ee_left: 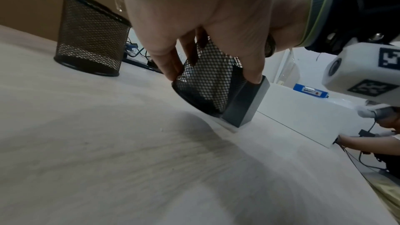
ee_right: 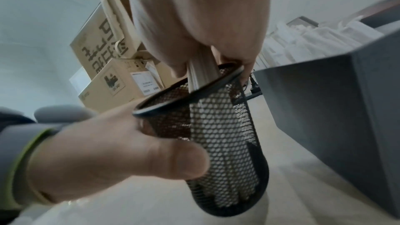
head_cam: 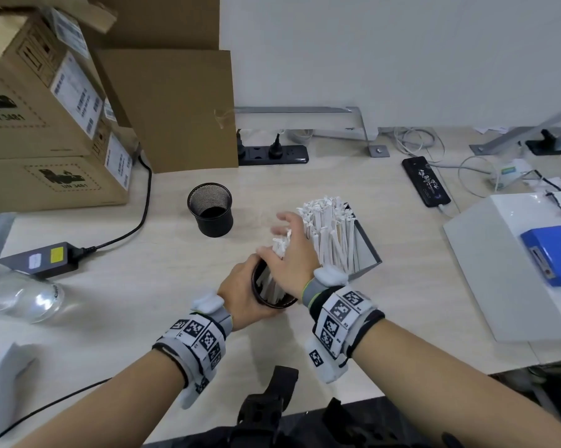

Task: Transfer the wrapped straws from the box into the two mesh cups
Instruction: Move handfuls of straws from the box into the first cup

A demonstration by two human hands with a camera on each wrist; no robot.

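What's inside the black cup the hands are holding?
Wrapped white straws stand inside the near mesh cup; the right hand grips their tops, the left hand steadies it. The cup's bottom is hidden.

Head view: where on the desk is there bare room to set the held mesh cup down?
Bare wood lies between the black power adapter and the left hand, and between the empty black mesh cup and the black power strip. It is crowded where the held black mesh cup, right hand and grey straw box meet.
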